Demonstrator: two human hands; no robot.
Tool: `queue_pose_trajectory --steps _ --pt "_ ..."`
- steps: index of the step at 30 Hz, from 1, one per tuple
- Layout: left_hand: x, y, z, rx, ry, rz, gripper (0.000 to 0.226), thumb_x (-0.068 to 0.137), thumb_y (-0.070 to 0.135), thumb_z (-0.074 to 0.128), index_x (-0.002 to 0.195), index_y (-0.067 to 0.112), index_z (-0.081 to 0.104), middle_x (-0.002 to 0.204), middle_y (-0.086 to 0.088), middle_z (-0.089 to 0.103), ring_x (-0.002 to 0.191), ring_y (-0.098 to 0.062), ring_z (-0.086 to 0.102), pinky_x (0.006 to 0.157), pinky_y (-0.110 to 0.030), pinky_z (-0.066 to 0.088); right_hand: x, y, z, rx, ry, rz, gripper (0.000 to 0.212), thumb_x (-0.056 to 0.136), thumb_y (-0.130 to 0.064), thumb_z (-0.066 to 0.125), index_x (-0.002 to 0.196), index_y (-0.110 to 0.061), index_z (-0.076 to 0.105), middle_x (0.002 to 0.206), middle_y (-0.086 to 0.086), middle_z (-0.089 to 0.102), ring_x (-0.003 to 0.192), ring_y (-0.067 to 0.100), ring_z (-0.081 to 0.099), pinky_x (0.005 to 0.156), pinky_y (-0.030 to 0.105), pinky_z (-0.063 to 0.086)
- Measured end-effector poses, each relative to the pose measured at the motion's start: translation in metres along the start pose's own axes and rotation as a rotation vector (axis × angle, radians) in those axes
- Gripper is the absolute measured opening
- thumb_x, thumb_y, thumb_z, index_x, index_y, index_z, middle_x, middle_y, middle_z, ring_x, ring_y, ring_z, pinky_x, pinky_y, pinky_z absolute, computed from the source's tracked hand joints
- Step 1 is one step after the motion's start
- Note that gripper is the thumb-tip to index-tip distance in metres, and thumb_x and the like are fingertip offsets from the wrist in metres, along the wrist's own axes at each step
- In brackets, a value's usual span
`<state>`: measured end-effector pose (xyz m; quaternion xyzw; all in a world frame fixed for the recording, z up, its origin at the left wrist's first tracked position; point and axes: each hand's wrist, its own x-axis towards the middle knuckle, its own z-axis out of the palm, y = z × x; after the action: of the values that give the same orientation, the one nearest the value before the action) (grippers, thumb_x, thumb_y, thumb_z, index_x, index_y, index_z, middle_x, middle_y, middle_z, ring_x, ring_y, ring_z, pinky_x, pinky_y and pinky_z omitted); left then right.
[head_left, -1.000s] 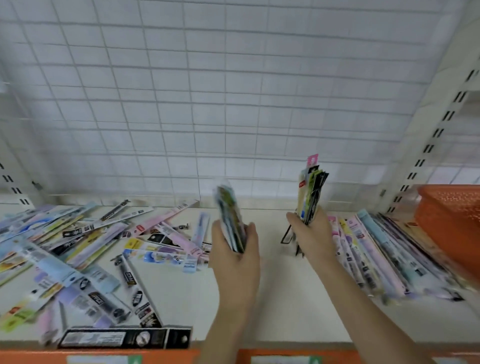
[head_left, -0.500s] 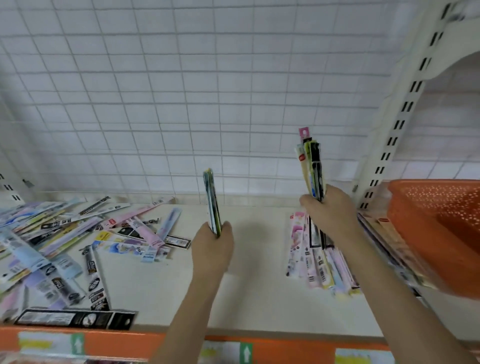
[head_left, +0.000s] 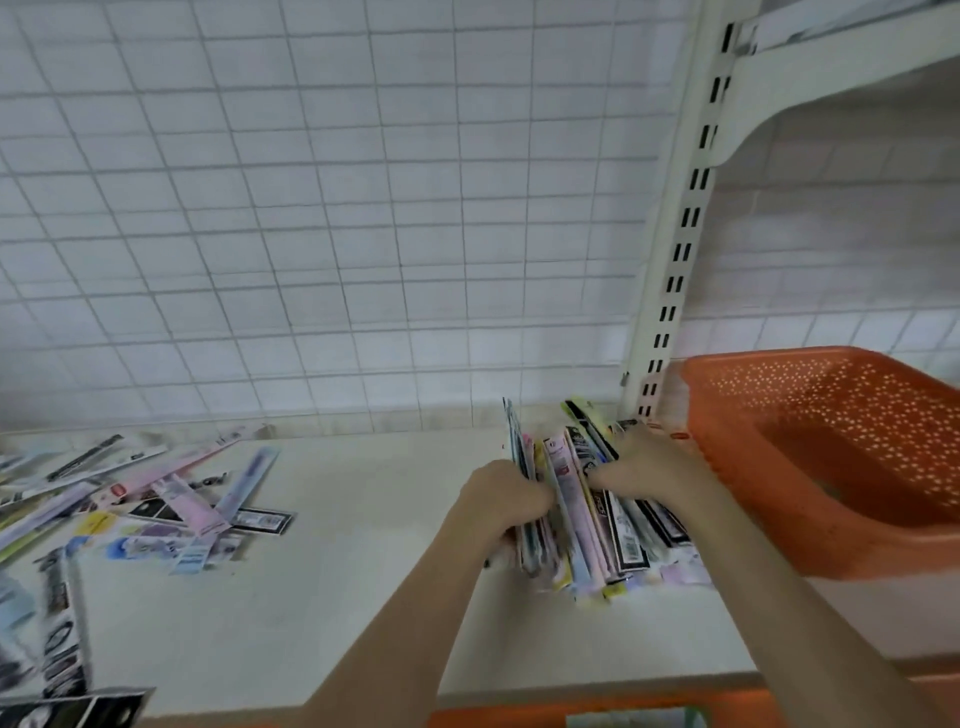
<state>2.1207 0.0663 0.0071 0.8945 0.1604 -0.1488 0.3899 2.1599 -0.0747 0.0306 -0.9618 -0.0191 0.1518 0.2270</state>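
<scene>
A bundle of long, flat pen packets (head_left: 582, 509) stands on edge on the white shelf (head_left: 322, 597), right of centre. My left hand (head_left: 501, 501) grips the bundle's left side, fingers curled round a few packets. My right hand (head_left: 649, 470) presses against the bundle's right side from above, its fingers partly hidden among the packets. The two hands squeeze the packets together between them. The frame is somewhat blurred.
Several loose pen packets (head_left: 156, 504) lie scattered over the shelf's left part. An orange perforated basket (head_left: 831, 457) sits at the right, just beside my right hand. A slotted white upright (head_left: 675, 249) and a wire grid back panel (head_left: 311, 208) stand behind.
Both hands came down and together: the packets that each held upright in the air now stand on the shelf, joined with the pile at the right. The view shifted right.
</scene>
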Motion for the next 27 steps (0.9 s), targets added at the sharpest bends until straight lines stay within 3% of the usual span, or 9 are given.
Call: queue_pose_trajectory --steps 1,4,6,8,14,18,20,24,27 --pt "0.002 0.0 0.004 0.064 0.018 0.018 0.029 0.084 0.034 0.055 0.087 0.006 0.06 0.093 -0.014 0.066 0.084 -0.029 0.067 0.073 -0.031 0.056 -0.001 0.0 0.001 0.003 0.013 0.001 0.013 0.081 -0.021 0.059 0.084 -0.011 0.051 0.062 0.001 0.037 0.05 0.014 0.036 0.045 0.023 0.026" --pt "0.006 0.001 0.008 0.134 0.096 0.039 0.066 0.078 0.052 0.062 0.115 -0.002 0.052 0.107 -0.017 0.063 0.097 -0.031 0.065 0.068 -0.029 0.05 0.001 0.002 0.002 -0.005 0.075 -0.009 0.06 0.082 -0.037 0.065 0.124 0.0 0.043 0.074 0.002 0.049 0.06 0.014 0.047 0.048 0.025 0.034" --pt "0.005 0.003 0.008 0.151 0.146 0.057 0.073 0.079 0.055 0.062 0.12 -0.002 0.041 0.113 -0.016 0.059 0.102 -0.031 0.062 0.071 -0.03 0.047 0.004 0.005 0.003 -0.029 0.117 -0.028 0.082 0.078 -0.051 0.067 0.133 0.0 0.033 0.099 0.008 0.057 0.085 0.022 0.058 0.063 0.03 0.046" --pt "0.002 0.006 0.007 0.178 0.197 0.074 0.069 0.082 0.053 0.06 0.121 0.001 0.038 0.116 -0.014 0.056 0.105 -0.031 0.059 0.074 -0.031 0.046 0.003 0.006 0.004 -0.033 0.153 -0.037 0.092 0.076 -0.058 0.067 0.137 -0.002 0.027 0.126 0.015 0.051 0.11 0.03 0.054 0.081 0.035 0.046" --pt "-0.008 0.003 0.0 0.325 0.272 0.082 0.027 0.09 0.03 0.047 0.101 0.007 0.055 0.106 -0.01 0.062 0.103 -0.029 0.059 0.078 -0.033 0.047 -0.003 0.004 0.009 -0.002 0.238 -0.106 0.066 0.088 -0.048 0.056 0.132 -0.003 0.036 0.125 0.017 0.05 0.108 0.03 0.053 0.071 0.029 0.035" --pt "-0.009 -0.012 -0.009 0.361 0.309 0.101 0.041 0.093 0.032 0.042 0.105 -0.004 0.057 0.112 -0.021 0.059 0.108 -0.036 0.055 0.087 -0.041 0.047 -0.007 0.0 0.016 -0.137 0.293 -0.143 0.028 0.094 -0.024 0.05 0.114 -0.005 0.054 0.098 0.01 0.062 0.081 0.022 0.055 0.065 0.029 0.041" --pt "-0.01 -0.023 -0.015 0.327 0.322 0.108 0.041 0.094 0.034 0.042 0.109 -0.001 0.057 0.117 -0.017 0.056 0.111 -0.032 0.053 0.088 -0.038 0.045 -0.008 -0.002 0.02 -0.181 0.331 -0.11 0.017 0.091 -0.017 0.052 0.102 -0.008 0.061 0.089 0.007 0.064 0.078 0.022 0.058 0.064 0.031 0.046" --pt "-0.018 -0.054 -0.033 0.208 0.385 0.136 0.041 0.095 0.039 0.042 0.127 0.015 0.053 0.13 -0.003 0.051 0.121 -0.021 0.048 0.094 -0.029 0.039 -0.012 -0.016 0.028 -0.309 0.408 -0.047 0.013 0.091 -0.013 0.054 0.098 -0.014 0.064 0.096 0.004 0.065 0.088 0.023 0.061 0.064 0.026 0.043" --pt "-0.024 -0.078 -0.047 0.146 0.487 0.174 0.037 0.094 0.039 0.045 0.125 0.019 0.055 0.128 0.0 0.054 0.114 -0.018 0.053 0.089 -0.025 0.038 -0.01 -0.029 0.035 -0.339 0.448 -0.033 0.013 0.091 -0.012 0.053 0.078 -0.015 0.055 0.091 0.006 0.058 0.087 0.026 0.06 0.062 0.026 0.042"
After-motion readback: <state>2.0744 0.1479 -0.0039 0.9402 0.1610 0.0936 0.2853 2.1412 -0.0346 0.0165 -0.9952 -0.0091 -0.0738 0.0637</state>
